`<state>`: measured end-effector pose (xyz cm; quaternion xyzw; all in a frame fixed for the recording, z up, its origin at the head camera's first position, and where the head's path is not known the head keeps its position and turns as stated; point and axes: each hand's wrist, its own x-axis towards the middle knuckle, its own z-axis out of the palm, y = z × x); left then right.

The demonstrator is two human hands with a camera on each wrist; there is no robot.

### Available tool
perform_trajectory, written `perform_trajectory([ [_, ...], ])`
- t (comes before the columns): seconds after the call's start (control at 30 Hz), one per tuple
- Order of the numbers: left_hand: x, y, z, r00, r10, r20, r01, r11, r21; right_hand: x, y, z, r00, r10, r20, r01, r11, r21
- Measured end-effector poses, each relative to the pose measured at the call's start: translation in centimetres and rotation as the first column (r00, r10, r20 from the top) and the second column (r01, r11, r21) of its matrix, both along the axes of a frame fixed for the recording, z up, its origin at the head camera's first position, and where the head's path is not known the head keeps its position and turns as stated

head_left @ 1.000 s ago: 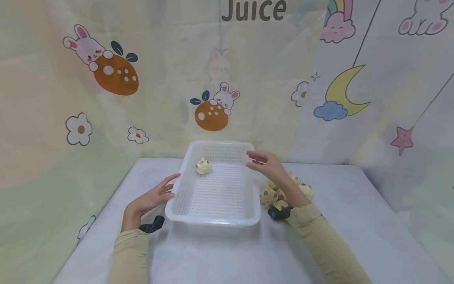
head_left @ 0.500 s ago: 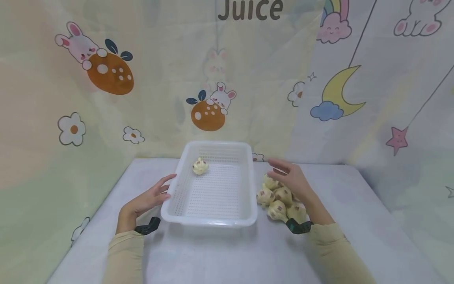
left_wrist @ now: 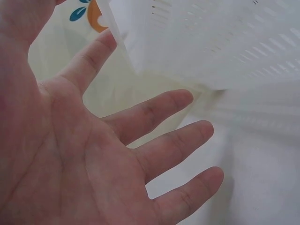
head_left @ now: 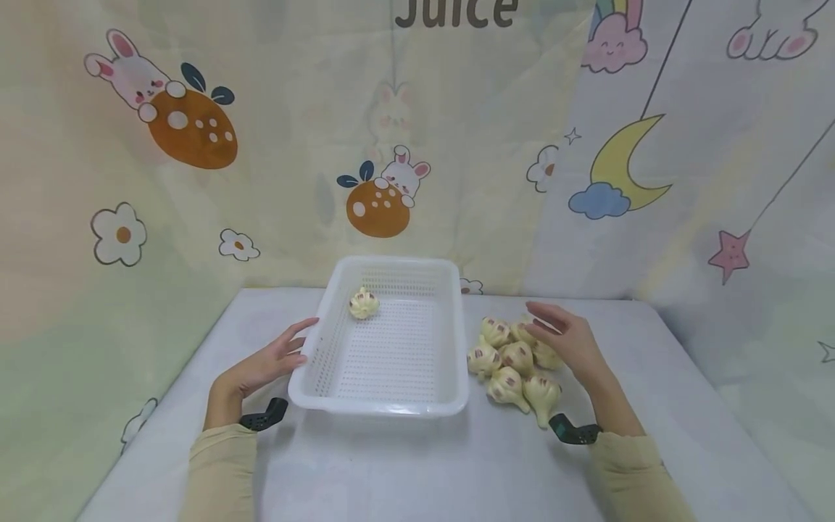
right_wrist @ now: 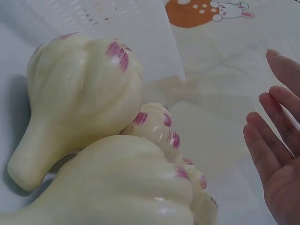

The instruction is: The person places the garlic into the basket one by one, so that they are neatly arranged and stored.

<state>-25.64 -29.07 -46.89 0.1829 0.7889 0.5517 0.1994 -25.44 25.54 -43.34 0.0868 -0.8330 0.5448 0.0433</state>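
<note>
A white counter (head_left: 404,471) is filling the foreground. The garlic bulbs (head_left: 517,359) are lying there in a pile, just beside the basket; their glossy skins are suggesting light, stiff, somewhat slippery bodies, best gripped round the swollen middle, with the tapering neck offering a second hold. The left hand (head_left: 261,366) is standing well open, fingers spread and grasping nothing, a fingertip seemingly touching the basket's rim. The right hand (head_left: 574,344) is hovering by the pile's right side, loosely open and holding nothing. The white basket (head_left: 378,406) is containing a lone bulb (head_left: 364,304) toward its far left corner. Beyond, a printed backdrop (head_left: 470,109) is hanging.
</note>
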Motion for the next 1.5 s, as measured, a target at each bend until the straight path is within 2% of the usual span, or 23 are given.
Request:
perform_trajectory([
  [0.1,0.0,0.0,0.2,1.000,-0.003,0.000,0.003,1.000,0.000,0.0,0.3,-0.2,1.000,0.006,-0.011,-0.006,1.000,-0.022],
  [0.2,0.0,-0.2,0.3,1.000,0.006,0.001,-0.006,1.000,-0.014,0.0,0.5,0.1,0.998,0.016,-0.058,-0.017,1.000,-0.013],
  [0.33,0.4,-0.3,0.5,1.000,0.031,-0.002,-0.031,0.999,-0.026,-0.1,1.2,0.3,0.995,0.007,-0.102,-0.003,0.999,0.033],
  [0.5,0.8,-0.3,0.8,0.999,0.044,-0.002,-0.044,0.998,-0.037,0.0,2.5,0.0,0.993,-0.029,-0.117,0.041,0.993,0.108],
  [0.67,0.9,-0.3,0.7,0.999,0.041,0.005,-0.041,0.999,-0.023,0.1,3.8,-0.6,0.996,-0.069,-0.061,0.078,0.985,0.155],
  [0.9,0.6,-0.5,0.2,1.000,-0.025,-0.007,0.025,0.999,0.041,0.0,5.4,-2.4,0.995,-0.081,0.056,0.069,0.978,0.195],
  [1.3,0.5,0.0,0.6,1.000,-0.028,0.005,0.028,0.999,0.015,-0.5,7.2,-5.5,0.986,-0.066,0.154,0.036,0.982,0.188],
  [1.5,0.3,0.0,0.7,0.999,-0.033,0.001,0.033,0.999,0.021,-0.6,7.1,-6.2,0.981,-0.038,0.191,0.007,0.987,0.158],
])
